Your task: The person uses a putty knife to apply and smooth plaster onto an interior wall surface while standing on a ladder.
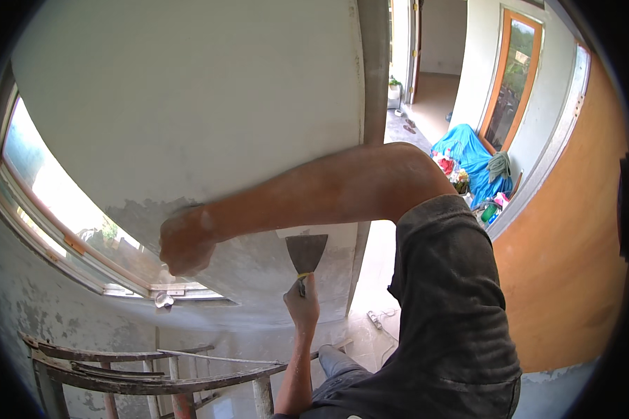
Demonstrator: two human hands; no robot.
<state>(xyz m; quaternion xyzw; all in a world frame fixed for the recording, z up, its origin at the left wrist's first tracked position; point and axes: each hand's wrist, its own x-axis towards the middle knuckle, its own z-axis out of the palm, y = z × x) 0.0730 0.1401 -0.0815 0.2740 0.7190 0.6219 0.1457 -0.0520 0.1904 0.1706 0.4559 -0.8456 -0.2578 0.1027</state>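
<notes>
As we look down through the head view, our left hand [302, 306] is closed around a scraper [306, 254] that points up, below our right forearm [300, 195]. Our right hand [187, 241] is curled near the patchy wall [189, 105]; we cannot tell whether it holds anything. A ladder [189, 383] stands lower left.

Inspection for markings: no text, label, brand, number or sign can be read anywhere in the frame.
</notes>
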